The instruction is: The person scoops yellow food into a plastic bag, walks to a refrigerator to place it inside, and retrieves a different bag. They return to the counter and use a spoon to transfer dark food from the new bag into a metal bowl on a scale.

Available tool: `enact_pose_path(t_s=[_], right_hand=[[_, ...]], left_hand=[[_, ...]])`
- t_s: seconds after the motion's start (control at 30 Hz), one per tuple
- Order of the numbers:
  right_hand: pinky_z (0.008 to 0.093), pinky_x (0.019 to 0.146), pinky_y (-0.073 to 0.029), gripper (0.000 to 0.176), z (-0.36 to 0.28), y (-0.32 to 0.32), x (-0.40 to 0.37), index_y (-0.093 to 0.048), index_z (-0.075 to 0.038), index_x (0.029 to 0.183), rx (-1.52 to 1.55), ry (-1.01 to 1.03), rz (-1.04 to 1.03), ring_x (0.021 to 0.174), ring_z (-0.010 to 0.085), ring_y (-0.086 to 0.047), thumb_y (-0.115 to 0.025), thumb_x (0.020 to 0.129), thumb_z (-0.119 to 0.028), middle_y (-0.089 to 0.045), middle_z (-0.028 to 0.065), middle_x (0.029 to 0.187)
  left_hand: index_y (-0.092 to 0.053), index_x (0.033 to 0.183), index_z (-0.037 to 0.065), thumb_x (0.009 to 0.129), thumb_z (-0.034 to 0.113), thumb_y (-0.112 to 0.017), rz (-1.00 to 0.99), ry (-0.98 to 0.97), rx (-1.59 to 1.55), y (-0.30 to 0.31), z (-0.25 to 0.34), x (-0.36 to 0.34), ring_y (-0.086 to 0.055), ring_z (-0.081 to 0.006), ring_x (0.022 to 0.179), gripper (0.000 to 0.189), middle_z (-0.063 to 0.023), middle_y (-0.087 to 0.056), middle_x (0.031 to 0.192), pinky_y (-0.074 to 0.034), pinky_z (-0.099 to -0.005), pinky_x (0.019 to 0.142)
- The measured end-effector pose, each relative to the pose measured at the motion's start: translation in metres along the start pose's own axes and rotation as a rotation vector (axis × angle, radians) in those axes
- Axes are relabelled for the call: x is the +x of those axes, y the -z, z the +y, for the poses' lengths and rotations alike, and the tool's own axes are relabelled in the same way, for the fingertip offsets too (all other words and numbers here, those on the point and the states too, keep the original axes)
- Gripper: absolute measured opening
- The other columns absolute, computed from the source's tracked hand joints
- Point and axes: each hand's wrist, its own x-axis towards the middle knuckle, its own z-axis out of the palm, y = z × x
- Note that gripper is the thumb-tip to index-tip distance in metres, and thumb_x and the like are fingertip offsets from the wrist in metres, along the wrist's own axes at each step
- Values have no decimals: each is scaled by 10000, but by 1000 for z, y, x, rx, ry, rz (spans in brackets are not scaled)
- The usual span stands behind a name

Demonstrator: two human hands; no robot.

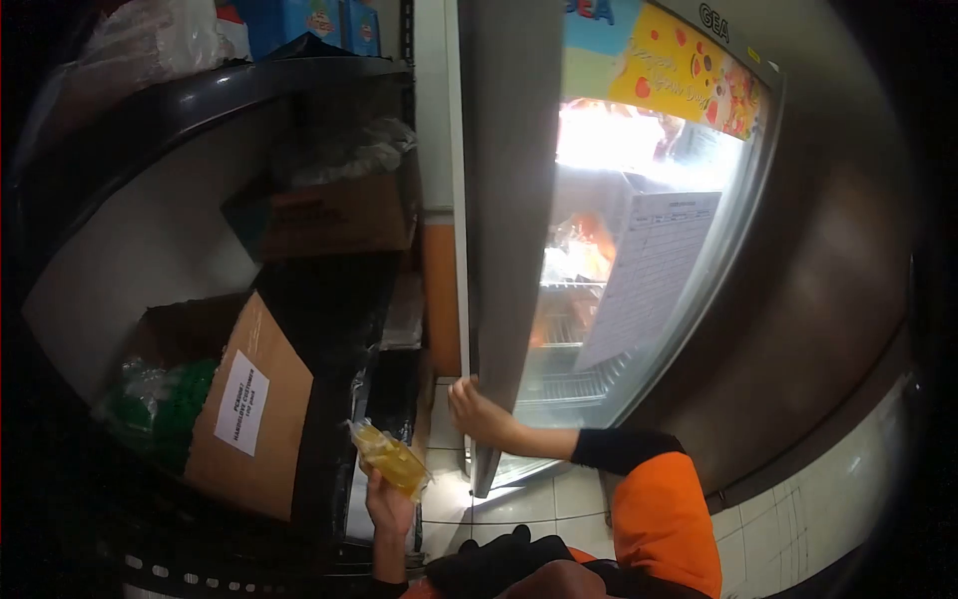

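Note:
My left hand (387,507) is closed around a clear plastic bag (392,461) with yellow contents, held low beside the dark shelving. The bag's exact contents are hard to make out. At the lower part of the glass-front refrigerator's door, my right hand (484,417) has its fingers bent around the grey door edge (499,299). The refrigerator door appears ajar, with light falling on the floor below it. A printed sheet (654,270) hangs on the glass, and wrapped goods (582,250) show on the lit wire shelves inside.
Left, a dark shelf unit (200,110) holds an open cardboard box (284,399) with a white label and green contents. Another cardboard box (339,215) sits further back. Blue packages (299,25) stand on top. White tiles (529,504) cover the floor.

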Motion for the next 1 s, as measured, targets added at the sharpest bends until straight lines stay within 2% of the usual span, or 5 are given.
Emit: enact_pose_path(t_s=[0.13,0.2,0.47,0.57,1.0], right_hand=[[320,749,-421,226,-24,36,-69,-623,-75,816,271,50,395,808,195,-528,-496,759,-253,-556,61,859],[291,719,-423,178,-15,59,-113,-610,-113,850,388,72,671,748,158,-517,-496,804,-242,-548,24,837],[430,976,-287,790,-78,119,-243,-195,-64,1358,707,-1422,1019,1157,293,-340,-481,777,-516,-282,140,1282],[426,937,-314,733,-85,130,-268,-221,-69,1341,695,-1690,1212,1130,291,-356,-461,794,-494,-300,143,1262],[406,770,-430,507,-43,116,-331,-334,-88,1267,-18,-1611,1428,1014,283,-429,-374,867,-397,-381,155,1171]], left_hand=[[-388,1283,77,847,306,-524,-62,91,-115,-20,1,17,-543,-235,955,511,-151,-430,1278,-480,-335,767],[-332,1325,56,846,335,-528,-305,207,-265,-51,-2,27,-517,-255,1068,588,-216,-335,1354,-496,-327,795],[-441,1224,43,875,320,-516,-434,487,-301,-194,-19,83,-589,-231,890,452,-188,-492,1173,-529,-304,699],[-478,1161,23,865,324,-541,-552,435,-300,-240,-26,115,-570,-215,885,426,-150,-520,1072,-533,-303,670],[-478,1123,29,845,237,-551,-313,118,-57,-412,-34,269,-517,-283,935,355,-175,-485,1085,-528,-319,739]])
